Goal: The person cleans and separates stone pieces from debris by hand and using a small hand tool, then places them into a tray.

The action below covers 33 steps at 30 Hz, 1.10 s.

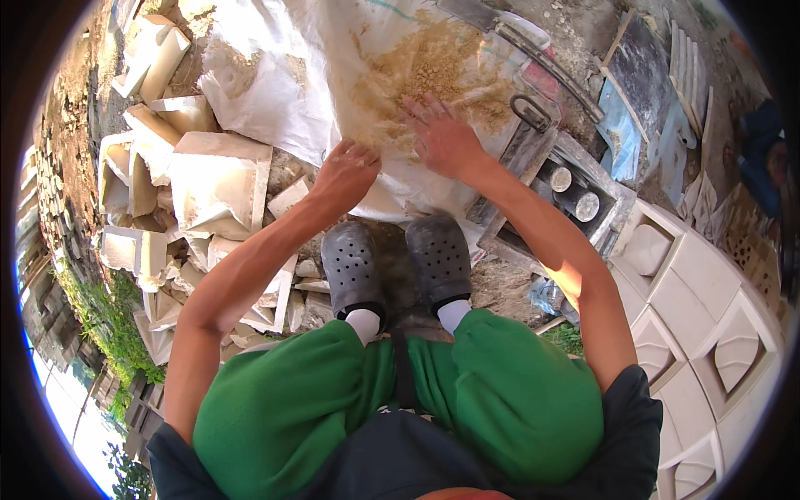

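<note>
Sheet (321, 83), white, spread out beyond grey clogs (353, 262), tan powder (433, 71) strewn over it. Left hand (348, 173): fingers curled together, clamped on sheet's near fold. Right hand (446, 140): palm down, fingers apart, at powder's near edge. Broken pale blocks (218, 179) lie left.

From my end of the feed, I can read no text, label, brand, number or sign. The nearest thing to print I find is a row of small white marks (404, 410) at the waist, by the dark short-sleeved fabric shirt (383, 458), too small and partly hidden for me to make out. On the pale, crumpled plastic sheet (333, 50) I see a thin teal line (392, 10) near the upper edge, and a faded red patch (540, 79) by its right side; I cannot pick out lettering in either.
</note>
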Tool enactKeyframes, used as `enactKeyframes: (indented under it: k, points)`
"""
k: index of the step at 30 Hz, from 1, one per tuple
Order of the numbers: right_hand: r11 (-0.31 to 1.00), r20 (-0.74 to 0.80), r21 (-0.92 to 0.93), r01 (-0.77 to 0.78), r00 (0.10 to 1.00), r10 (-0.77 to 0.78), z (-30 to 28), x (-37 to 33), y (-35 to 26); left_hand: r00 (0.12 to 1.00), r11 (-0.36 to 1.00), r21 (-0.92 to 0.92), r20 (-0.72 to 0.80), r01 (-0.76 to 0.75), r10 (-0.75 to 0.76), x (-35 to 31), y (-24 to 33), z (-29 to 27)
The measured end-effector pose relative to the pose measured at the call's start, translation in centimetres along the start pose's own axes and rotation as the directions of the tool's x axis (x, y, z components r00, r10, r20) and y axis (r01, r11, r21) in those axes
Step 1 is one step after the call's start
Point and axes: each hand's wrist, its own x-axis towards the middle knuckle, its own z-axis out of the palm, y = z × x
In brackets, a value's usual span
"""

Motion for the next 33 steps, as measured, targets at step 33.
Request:
enactKeyframes:
  k: [33]
  points:
    - [0.972,-0.284,0.206,0.112,0.957,-0.050,3.8,2.3,3.3,0.953,0.955,-0.023,-0.056,0.296,-0.297,6.2,0.6,1.5]
